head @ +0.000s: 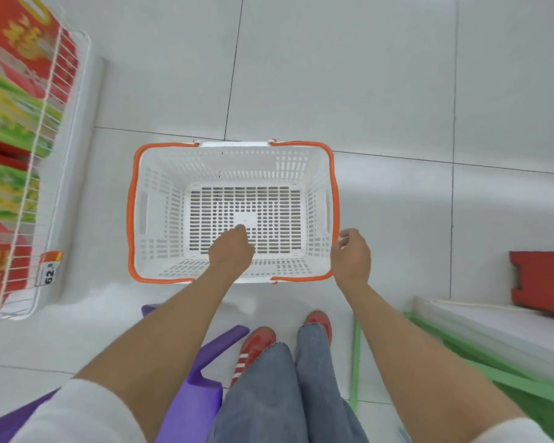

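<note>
A white slotted plastic shopping basket [160, 193] stands on the pale tiled floor in front of my feet, and nothing lies in it. Its two orange handles are folded down along the rim, one on the left [131, 212] and one on the right [335, 187]. My left hand [232, 251] hangs over the near part of the basket's inside, fingers loosely curled downward and holding nothing. My right hand [351, 254] hovers just outside the near right corner, next to the right handle. Its fingers are loosely bent and grip nothing.
A white wire shelf [58, 129] on the left holds red and green boxes [10, 116] and carries a price tag [50, 270]. A purple plastic object [202, 378] lies by my left leg. Green bars [461, 356] and a red item [538, 279] are at the right.
</note>
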{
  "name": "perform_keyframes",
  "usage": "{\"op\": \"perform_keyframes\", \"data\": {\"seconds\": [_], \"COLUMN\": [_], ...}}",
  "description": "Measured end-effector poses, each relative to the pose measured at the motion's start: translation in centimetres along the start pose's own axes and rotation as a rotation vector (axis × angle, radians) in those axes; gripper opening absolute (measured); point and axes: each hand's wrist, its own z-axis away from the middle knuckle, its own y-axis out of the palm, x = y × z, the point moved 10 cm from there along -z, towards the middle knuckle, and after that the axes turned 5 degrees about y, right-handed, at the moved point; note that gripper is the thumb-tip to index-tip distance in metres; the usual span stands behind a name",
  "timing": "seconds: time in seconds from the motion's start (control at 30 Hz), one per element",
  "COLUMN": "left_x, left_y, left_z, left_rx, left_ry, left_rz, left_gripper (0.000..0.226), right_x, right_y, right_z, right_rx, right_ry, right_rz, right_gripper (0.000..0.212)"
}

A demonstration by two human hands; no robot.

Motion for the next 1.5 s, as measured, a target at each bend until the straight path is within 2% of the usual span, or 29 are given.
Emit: {"op": "perform_keyframes", "data": {"seconds": [0.13,0.33,0.43,0.63,0.87,0.93,1.07,1.23,1.4,1.5], "left_x": [-4.8,-11.1,-15.1,-21.7,-24.6,-25.8,-27.9,-30.1,-33.3,-35.1], "left_y": [-1.4,0.1,1.8,5.8,5.8,5.0,3.3,1.8,-1.1,-3.6], "left_z": [0.5,0.2,-0.8,0.3,8.3,11.2,17.9,26.8,35.3,40.2], "left_rx": [0.063,0.105,0.068,0.020,0.039,0.037,0.036,0.030,0.063,0.096], "left_ry": [0.159,0.384,0.502,0.755,1.039,1.099,1.184,1.325,1.481,1.541], "left_rz": [-0.073,-0.233,-0.246,-0.381,-0.447,-0.419,-0.318,-0.197,0.114,0.395], "left_gripper": [0.011,0.013,0.009,0.021,0.017,0.012,0.019,0.013,0.016,0.025], "right_x": [-2.8,-7.9,-9.8,-13.2,-16.4,-16.8,-16.8,-15.0,-12.8,-11.2], "right_y": [-1.9,-4.4,-4.6,-5.9,-10.7,-12.0,-16.5,-21.0,-25.7,-29.0], "right_z": [2.9,4.0,2.5,2.2,13.5,16.9,22.7,29.2,35.2,38.2], "right_rx": [-0.068,-0.147,-0.147,-0.202,-0.463,-0.514,-0.657,-0.840,-1.097,-1.228], "right_ry": [0.202,0.288,0.255,0.217,0.289,0.289,0.257,0.163,0.028,-0.080], "right_rz": [-0.295,-0.444,-0.463,-0.460,-0.471,-0.455,-0.444,-0.505,-0.570,-0.572], "right_gripper": [0.016,0.011,0.010,0.009,0.011,0.013,0.013,0.013,0.008,0.019]}}
